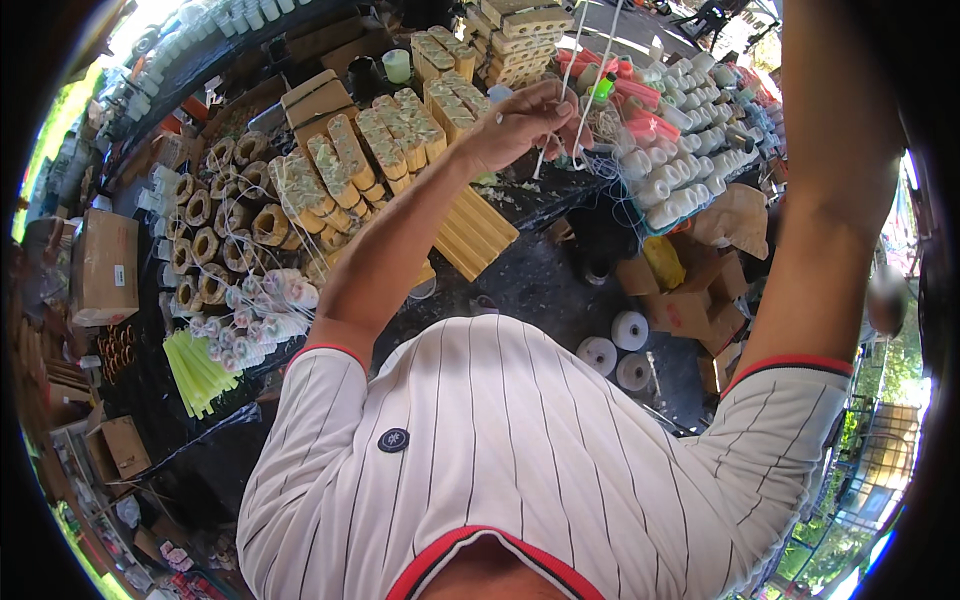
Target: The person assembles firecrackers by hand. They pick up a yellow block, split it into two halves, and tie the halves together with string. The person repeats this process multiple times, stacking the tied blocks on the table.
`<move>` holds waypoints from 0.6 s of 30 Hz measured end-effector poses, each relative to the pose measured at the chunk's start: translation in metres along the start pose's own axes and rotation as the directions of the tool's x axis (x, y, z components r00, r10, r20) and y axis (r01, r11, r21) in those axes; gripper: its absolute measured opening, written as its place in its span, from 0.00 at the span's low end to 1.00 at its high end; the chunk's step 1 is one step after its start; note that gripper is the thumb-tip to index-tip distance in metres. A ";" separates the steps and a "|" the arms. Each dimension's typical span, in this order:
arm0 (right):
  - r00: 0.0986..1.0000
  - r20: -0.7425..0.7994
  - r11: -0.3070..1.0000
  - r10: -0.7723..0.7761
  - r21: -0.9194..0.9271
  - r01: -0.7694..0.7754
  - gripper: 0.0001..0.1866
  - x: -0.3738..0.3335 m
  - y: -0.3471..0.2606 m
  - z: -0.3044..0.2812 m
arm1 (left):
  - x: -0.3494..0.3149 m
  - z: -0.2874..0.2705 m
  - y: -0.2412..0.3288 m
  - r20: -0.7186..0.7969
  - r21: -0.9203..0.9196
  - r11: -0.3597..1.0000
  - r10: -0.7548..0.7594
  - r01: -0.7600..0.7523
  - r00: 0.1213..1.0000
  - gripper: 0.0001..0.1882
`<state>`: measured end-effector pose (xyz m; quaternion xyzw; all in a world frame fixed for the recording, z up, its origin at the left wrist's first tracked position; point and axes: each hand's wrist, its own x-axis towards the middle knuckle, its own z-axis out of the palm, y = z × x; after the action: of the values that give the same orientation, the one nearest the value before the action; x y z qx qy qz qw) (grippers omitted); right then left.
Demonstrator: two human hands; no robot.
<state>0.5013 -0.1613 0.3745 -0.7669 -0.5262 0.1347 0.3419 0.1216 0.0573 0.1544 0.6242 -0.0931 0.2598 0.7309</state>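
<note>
The left hand (520,120) is raised out in front, its grip pinched shut on thin white strings (578,70) that run up from the fingers toward the far top edge. The right arm (830,180) reaches straight up on the right side and leaves the view at the top; its hand is out of sight, so nothing can be said of its grip.

Below the left hand lies a dark tabletop (540,270) crowded with goods. Just right of the hand stand rows of white plastic thread spools (680,170), with a few pink tubes (640,100) behind them. To the left of the forearm lie stacked bundles of pale yellow-green sticks wrapped in brown paper (350,160), and farther left are round coils of tan cord (215,230). A bunch of bright green sticks (195,370) lies near the left. Flat yellow bars (475,235) rest under the forearm. Three white rolls (615,350) sit lower right beside torn brown cardboard boxes (690,300). The person wears a white pinstriped shirt with red trim (520,440).
</note>
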 end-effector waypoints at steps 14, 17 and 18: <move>0.995 0.036 0.990 -0.094 -0.106 0.097 0.15 0.039 -0.031 0.016 | -0.028 0.015 -0.035 -0.153 -0.269 0.959 -0.128 0.083 0.980 0.10; 0.975 0.048 0.963 -0.215 -0.159 0.220 0.14 0.059 -0.077 0.026 | -0.043 0.016 -0.043 -0.223 -0.245 0.966 -0.144 0.088 0.964 0.11; 0.963 0.052 0.949 -0.266 -0.164 0.271 0.14 0.062 -0.092 0.030 | -0.049 0.019 -0.044 -0.280 -0.122 0.990 -0.097 0.065 0.955 0.11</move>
<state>0.4441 -0.0742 0.4240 -0.7125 -0.6401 0.0529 0.2827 0.1052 0.0225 0.0975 0.5416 0.0246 0.3111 0.7805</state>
